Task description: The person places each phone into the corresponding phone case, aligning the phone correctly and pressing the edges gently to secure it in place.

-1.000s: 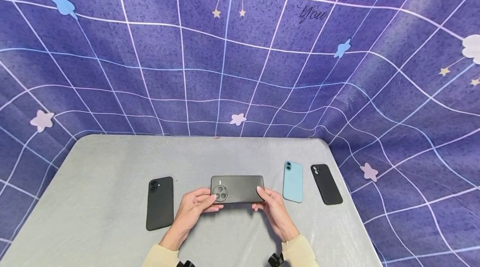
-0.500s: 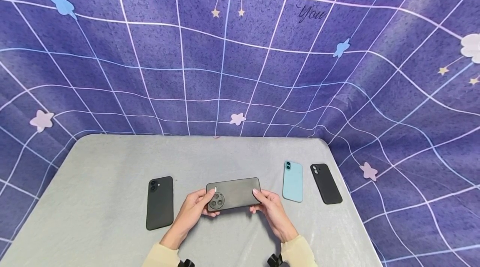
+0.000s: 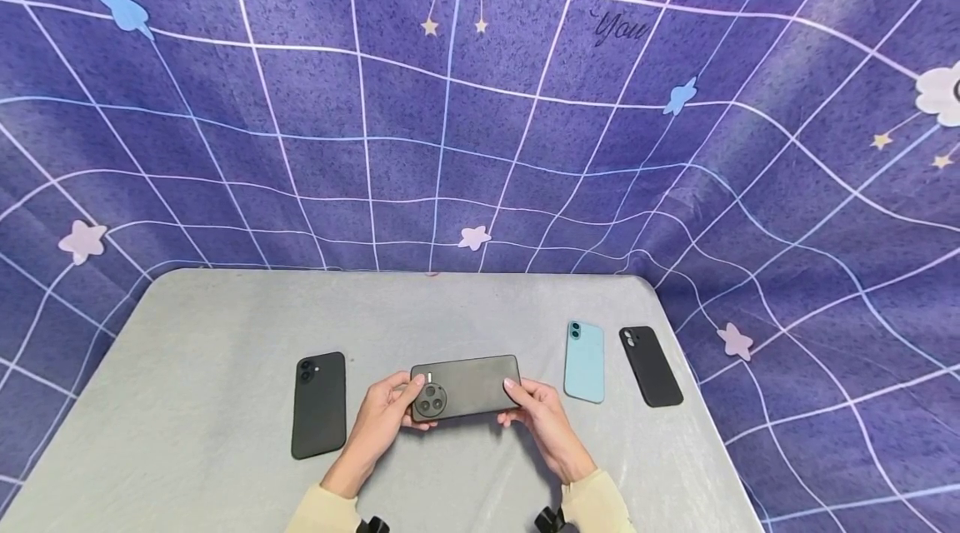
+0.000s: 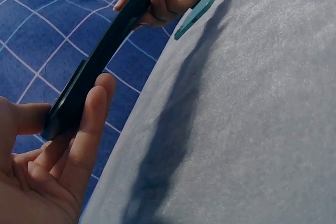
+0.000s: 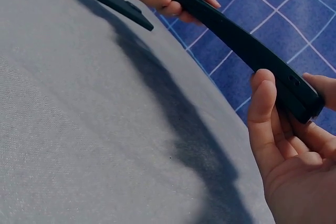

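Observation:
A dark grey smartphone (image 3: 474,386) with a round camera ring is held sideways above the table, back side up and its right end slightly higher in the head view. My left hand (image 3: 384,415) grips the camera end, thumb on the back and fingers beneath. At the other end, my right hand (image 3: 546,418) pinches the phone the same way. Seen edge-on in the left wrist view, the phone (image 4: 102,56) hangs clear of the cloth between both hands. Its thin side with small openings shows in the right wrist view, where the phone (image 5: 241,38) slants between the hands. The screen side is hidden.
On the grey cloth-covered table (image 3: 225,333), a black phone (image 3: 318,405) lies to the left. A light blue phone (image 3: 584,362) and a black phone case (image 3: 652,366) lie to the right. A purple grid-patterned curtain (image 3: 405,158) rises behind the table.
The phone has come slightly nearer and left, and its right end has tilted up. The left thumb has shifted upward on the camera end. Both hands keep their grip.

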Available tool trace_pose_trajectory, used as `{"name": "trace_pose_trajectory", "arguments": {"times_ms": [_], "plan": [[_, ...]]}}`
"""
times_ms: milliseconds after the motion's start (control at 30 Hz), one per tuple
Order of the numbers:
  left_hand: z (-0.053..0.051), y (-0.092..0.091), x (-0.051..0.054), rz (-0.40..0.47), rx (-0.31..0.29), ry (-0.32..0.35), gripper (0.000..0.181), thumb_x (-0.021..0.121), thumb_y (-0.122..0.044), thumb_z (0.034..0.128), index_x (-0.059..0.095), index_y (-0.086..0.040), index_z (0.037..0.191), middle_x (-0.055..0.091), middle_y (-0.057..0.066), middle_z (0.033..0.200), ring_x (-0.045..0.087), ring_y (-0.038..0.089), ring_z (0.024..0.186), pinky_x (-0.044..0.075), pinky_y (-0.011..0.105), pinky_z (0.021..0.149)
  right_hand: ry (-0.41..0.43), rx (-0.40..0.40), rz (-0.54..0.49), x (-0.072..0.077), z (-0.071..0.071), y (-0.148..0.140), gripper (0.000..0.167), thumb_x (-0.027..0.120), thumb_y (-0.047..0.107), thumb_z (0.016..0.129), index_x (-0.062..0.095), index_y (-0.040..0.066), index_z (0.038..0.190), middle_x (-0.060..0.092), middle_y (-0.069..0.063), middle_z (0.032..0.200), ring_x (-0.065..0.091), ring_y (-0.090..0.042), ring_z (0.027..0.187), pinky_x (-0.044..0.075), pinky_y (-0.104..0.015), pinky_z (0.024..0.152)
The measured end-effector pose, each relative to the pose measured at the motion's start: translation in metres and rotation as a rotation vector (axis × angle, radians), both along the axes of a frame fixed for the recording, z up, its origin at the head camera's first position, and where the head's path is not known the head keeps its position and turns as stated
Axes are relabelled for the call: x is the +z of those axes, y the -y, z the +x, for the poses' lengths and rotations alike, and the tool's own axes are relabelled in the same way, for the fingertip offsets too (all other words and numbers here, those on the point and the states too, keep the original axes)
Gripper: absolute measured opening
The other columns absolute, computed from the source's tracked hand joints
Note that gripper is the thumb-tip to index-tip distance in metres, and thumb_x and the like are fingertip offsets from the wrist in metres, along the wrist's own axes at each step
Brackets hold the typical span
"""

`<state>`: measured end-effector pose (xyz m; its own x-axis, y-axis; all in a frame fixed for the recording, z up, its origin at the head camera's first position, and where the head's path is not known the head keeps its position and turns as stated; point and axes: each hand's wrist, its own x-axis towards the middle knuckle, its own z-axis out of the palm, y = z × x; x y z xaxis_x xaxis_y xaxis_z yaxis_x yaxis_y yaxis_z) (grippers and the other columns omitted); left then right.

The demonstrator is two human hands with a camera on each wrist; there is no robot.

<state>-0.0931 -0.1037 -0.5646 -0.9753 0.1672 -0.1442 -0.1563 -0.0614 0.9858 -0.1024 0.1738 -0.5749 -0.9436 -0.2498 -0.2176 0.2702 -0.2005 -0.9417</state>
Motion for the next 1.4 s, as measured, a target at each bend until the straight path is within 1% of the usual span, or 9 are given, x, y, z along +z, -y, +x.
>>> {"name": "trace_pose_trajectory", "arguments": {"times_ms": [300,467,600,733,867,967,1000,1167,1400], "plan": [[0.000,0.002,0.000,-0.041,0.016,-0.029,0.040,0.056,-0.028,0.1139,0.063,0.011,0.116,0.079,0.024,0.094,0.079,0.033,0.070,0.066,0.036,0.069,-0.016,0.031,-0.012,-0.001,0.000,0.000,0.023,0.064,0.023,0.110,0.075,0.003,0.104,0.077,-0.002,0.087,0.071,-0.012,0.068,0.060,-0.024,0.069],[0.000,0.003,-0.003,-0.043,0.029,-0.045,0.039,0.056,-0.027,0.1143,0.063,0.011,0.111,0.079,0.021,0.090,0.079,0.035,0.068,0.066,0.039,0.068,0.000,0.063,0.007,0.002,0.001,-0.001,0.023,0.065,0.026,0.109,0.073,0.008,0.096,0.075,-0.002,0.085,0.072,-0.012,0.069,0.060,-0.026,0.072],[0.000,0.003,-0.004,-0.040,0.041,-0.047,0.039,0.056,-0.028,0.1141,0.064,0.010,0.109,0.079,0.018,0.087,0.078,0.031,0.065,0.066,0.039,0.067,0.011,0.101,0.037,0.003,-0.001,-0.005,0.027,0.063,0.029,0.110,0.071,0.011,0.092,0.074,-0.002,0.084,0.071,-0.012,0.069,0.060,-0.027,0.074],[0.000,0.005,-0.003,-0.036,0.032,-0.051,0.039,0.056,-0.028,0.1142,0.064,0.010,0.110,0.079,0.019,0.089,0.078,0.031,0.065,0.066,0.038,0.067,0.009,0.135,0.068,0.004,-0.004,-0.010,0.034,0.058,0.033,0.113,0.070,0.012,0.089,0.073,0.000,0.083,0.069,-0.011,0.067,0.059,-0.028,0.076],[0.000,0.007,-0.002,-0.054,0.021,-0.060,0.039,0.056,-0.028,0.1142,0.065,0.010,0.111,0.079,0.018,0.086,0.078,0.030,0.065,0.065,0.035,0.067,-0.004,0.137,0.073,0.004,-0.005,-0.015,0.037,0.056,0.034,0.113,0.074,0.004,0.103,0.076,-0.001,0.087,0.069,-0.012,0.067,0.059,-0.027,0.074],[0.001,0.008,-0.001,-0.074,0.025,-0.050,0.040,0.057,-0.030,0.1136,0.067,0.009,0.111,0.079,0.017,0.084,0.077,0.029,0.064,0.063,0.032,0.066,-0.017,0.130,0.068,0.005,-0.006,-0.016,0.036,0.057,0.032,0.113,0.076,0.001,0.115,0.079,-0.002,0.090,0.071,-0.013,0.070,0.060,-0.027,0.071],[0.002,0.008,0.000,-0.080,0.027,-0.044,0.040,0.057,-0.030,0.1135,0.067,0.008,0.112,0.079,0.016,0.083,0.077,0.029,0.064,0.063,0.032,0.066,-0.021,0.131,0.067,0.005,-0.006,-0.016,0.036,0.057,0.031,0.113,0.076,0.001,0.116,0.079,-0.002,0.090,0.071,-0.013,0.070,0.060,-0.027,0.070],[0.003,0.009,-0.002,-0.088,0.037,-0.029,0.039,0.058,-0.030,0.1131,0.068,0.007,0.116,0.078,0.015,0.082,0.077,0.034,0.065,0.062,0.029,0.070,-0.037,0.141,0.066,0.005,-0.006,-0.016,0.028,0.059,0.025,0.112,0.077,0.005,0.106,0.078,-0.001,0.091,0.072,-0.012,0.074,0.060,-0.028,0.071],[0.003,0.009,-0.003,-0.089,0.064,-0.031,0.036,0.058,-0.029,0.1128,0.071,0.004,0.116,0.078,0.012,0.078,0.076,0.038,0.065,0.059,0.025,0.077,-0.022,0.089,0.062,0.003,-0.007,-0.013,0.022,0.066,0.022,0.109,0.074,0.011,0.091,0.069,0.005,0.087,0.066,-0.008,0.085,0.056,-0.024,0.080]]}}
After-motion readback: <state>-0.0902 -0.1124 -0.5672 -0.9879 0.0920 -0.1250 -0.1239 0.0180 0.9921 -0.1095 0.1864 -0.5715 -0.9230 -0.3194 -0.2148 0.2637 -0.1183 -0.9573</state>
